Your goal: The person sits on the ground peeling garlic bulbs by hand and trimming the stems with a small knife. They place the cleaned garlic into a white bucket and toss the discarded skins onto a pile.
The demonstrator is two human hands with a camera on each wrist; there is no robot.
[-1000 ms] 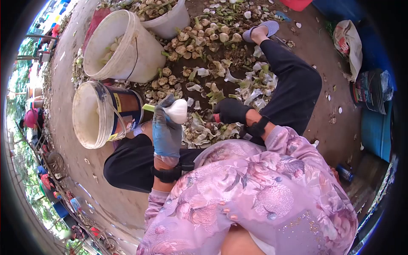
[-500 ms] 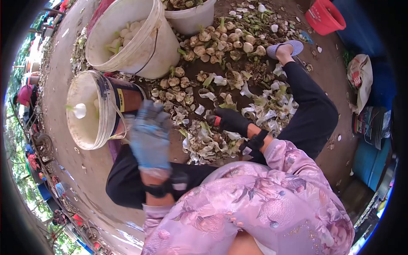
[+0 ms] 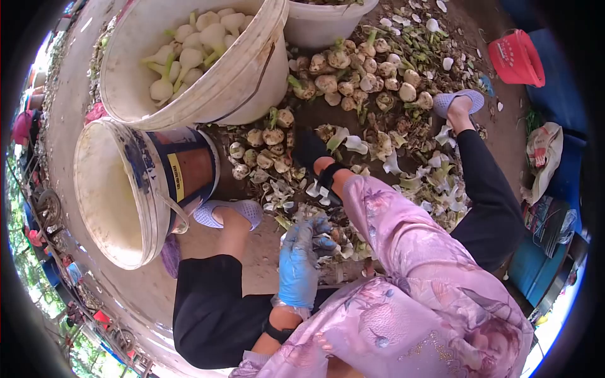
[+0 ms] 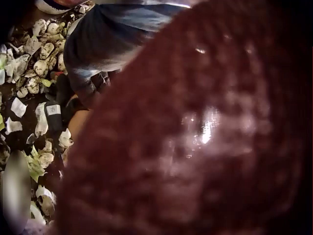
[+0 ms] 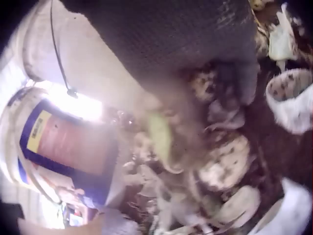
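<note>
So the right hand (image 3: 309, 148) in the black glove is down at the dirty garlic bulbs (image 3: 273, 137) on the ground, right by the big white bucket (image 3: 258, 82). Can't tell if it's actually got one, the glove hides it and the wrist view is blurry. Left hand (image 3: 299, 268), blue glove, is loosely bent near the lap with nothing I can see in it.

My worry: those bulbs sit packed together, so a sloppy grab by feel could knock a neighbour rolling into the peelings (image 3: 280, 192), or pinch just a loose skin that tears off. Also that slipper (image 3: 242, 213) is right beside the smaller bucket (image 3: 154, 189), so one careless foot shift could bump it.
</note>
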